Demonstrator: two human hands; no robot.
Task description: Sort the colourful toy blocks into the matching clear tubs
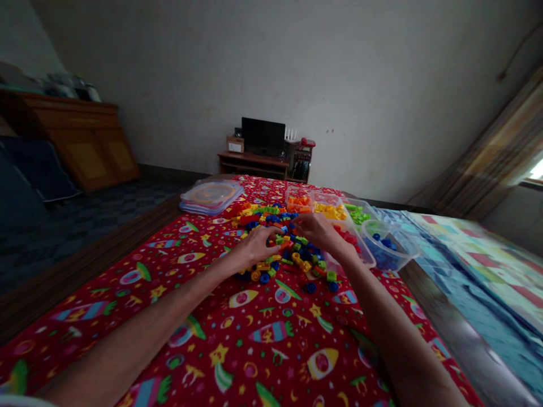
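A heap of small plastic pieces [280,237] in red, blue, yellow, green and orange lies on a red patterned cloth [254,328]. My left hand [254,246] rests on the left side of the heap, fingers curled down among the pieces. My right hand [318,229] is over the right side of the heap, fingers bent and pinched at the pieces. What either hand holds is too small to see. Clear containers stand just behind: orange pieces [299,203], yellow pieces [331,211], green pieces [358,213], red pieces [350,237] and a round tub of blue pieces [388,246].
A stack of clear lids [211,196] lies at the cloth's far left. A dark wooden edge [97,249] borders the left. A blue patterned cover [466,271] spreads to the right. A low stand with a screen [263,141] is against the far wall, a wooden cabinet [85,141] at left.
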